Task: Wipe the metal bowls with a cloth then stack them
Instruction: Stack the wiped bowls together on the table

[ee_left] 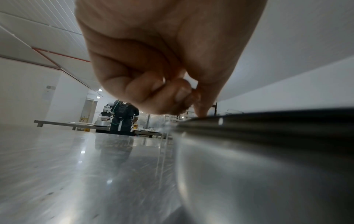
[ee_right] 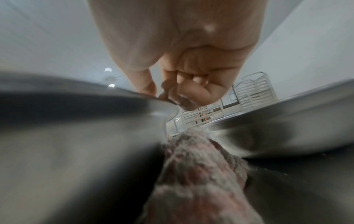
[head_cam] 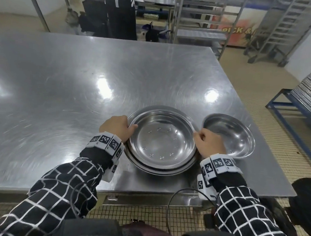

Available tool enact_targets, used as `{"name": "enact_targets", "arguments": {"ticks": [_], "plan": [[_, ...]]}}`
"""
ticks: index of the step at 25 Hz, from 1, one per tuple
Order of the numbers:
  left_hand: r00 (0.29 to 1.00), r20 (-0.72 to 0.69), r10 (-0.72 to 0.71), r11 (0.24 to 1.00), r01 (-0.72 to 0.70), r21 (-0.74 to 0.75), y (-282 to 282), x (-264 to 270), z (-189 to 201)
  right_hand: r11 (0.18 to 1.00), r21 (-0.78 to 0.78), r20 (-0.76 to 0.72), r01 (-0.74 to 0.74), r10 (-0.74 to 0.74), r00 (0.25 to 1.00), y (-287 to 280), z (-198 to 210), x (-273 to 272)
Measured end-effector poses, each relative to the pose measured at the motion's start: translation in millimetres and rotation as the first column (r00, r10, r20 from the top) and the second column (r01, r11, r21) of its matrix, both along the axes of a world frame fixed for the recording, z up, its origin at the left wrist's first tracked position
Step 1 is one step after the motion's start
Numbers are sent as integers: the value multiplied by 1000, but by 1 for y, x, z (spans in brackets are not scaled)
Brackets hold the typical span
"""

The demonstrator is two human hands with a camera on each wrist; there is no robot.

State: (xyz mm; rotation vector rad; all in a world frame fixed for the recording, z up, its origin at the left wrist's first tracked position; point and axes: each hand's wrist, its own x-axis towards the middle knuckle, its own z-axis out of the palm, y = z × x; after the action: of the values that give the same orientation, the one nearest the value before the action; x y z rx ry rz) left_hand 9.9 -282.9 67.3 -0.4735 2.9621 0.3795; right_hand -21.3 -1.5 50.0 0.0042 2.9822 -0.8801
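The stack of bowls sits near the desk's front edge, directly between the two hands. The left hand pinches the top rim on one side and the right hand pinches it opposite. The single bowl lies just beside the right hand, its likeliest taker, with the cloth in the gap between.

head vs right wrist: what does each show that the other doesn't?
Head only: the left hand gripping the stacked bowls' far rim, the dimpled inside of the top bowl, the whole steel table.
Right wrist only: a pinkish-grey cloth lying between the stack and the single bowl, hidden under the wrist in the head view.
Both: the right hand pinching the stack's rim, the single bowl beside it, tray racks behind.
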Motion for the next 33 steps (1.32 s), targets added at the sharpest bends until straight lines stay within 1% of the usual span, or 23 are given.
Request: {"name": "enact_targets", "arguments": {"ticks": [3,5,6,8,9,10,11,13,16,18,20,23,24,25,26,27,29,30,33], "plan": [[998,-35,-46,993,50,111,16,-7,12,977,-192,-2,90,-92,996,13,4,2],[990,-9,-138,977,137,160,39,-13,21,941,-296,-7,165,-175,985,29,6,5],[980,5,-198,969,195,151,52,-17,25,921,-330,-3,208,-221,975,40,6,5],[952,31,-305,945,298,133,80,-22,32,897,-339,4,282,-299,954,66,2,6],[938,38,-344,930,334,154,97,-24,34,890,-333,6,310,-327,945,81,1,6],[929,53,-367,915,350,201,117,-26,36,886,-331,9,323,-340,940,101,0,5],[922,69,-381,904,355,238,124,-25,38,885,-334,15,325,-340,940,106,-1,5],[914,86,-398,890,362,276,162,-28,39,885,-340,15,319,-334,943,136,-1,1],[925,163,-343,909,284,305,215,-34,32,896,-325,101,304,-286,953,178,-2,-13],[938,221,-268,924,185,334,242,-36,21,911,-304,146,281,-247,958,199,-7,-26],[942,272,-194,929,87,359,260,-34,8,924,-289,159,250,-211,964,212,-15,-39],[940,331,-85,915,-58,399,281,-29,-23,943,-271,210,193,-138,968,227,-27,-55],[944,331,-10,891,-141,431,285,-29,-34,940,-287,248,184,-113,962,228,-31,-60],[943,325,78,832,-241,500,288,-30,-44,932,-316,282,180,-89,955,229,-34,-64],[935,314,164,755,-324,570,290,-30,-53,919,-349,320,181,-65,945,227,-35,-67],[925,302,230,685,-374,626,293,-31,-58,911,-375,353,172,-32,935,225,-36,-70],[909,282,308,599,-415,685,296,-34,-64,907,-393,404,149,25,914,220,-40,-76],[903,274,332,573,-424,701,297,-36,-63,903,-403,424,152,37,905,218,-41,-78],[894,272,357,483,-426,765,299,-43,-60,874,-450,443,184,39,896,215,-43,-81]]}}
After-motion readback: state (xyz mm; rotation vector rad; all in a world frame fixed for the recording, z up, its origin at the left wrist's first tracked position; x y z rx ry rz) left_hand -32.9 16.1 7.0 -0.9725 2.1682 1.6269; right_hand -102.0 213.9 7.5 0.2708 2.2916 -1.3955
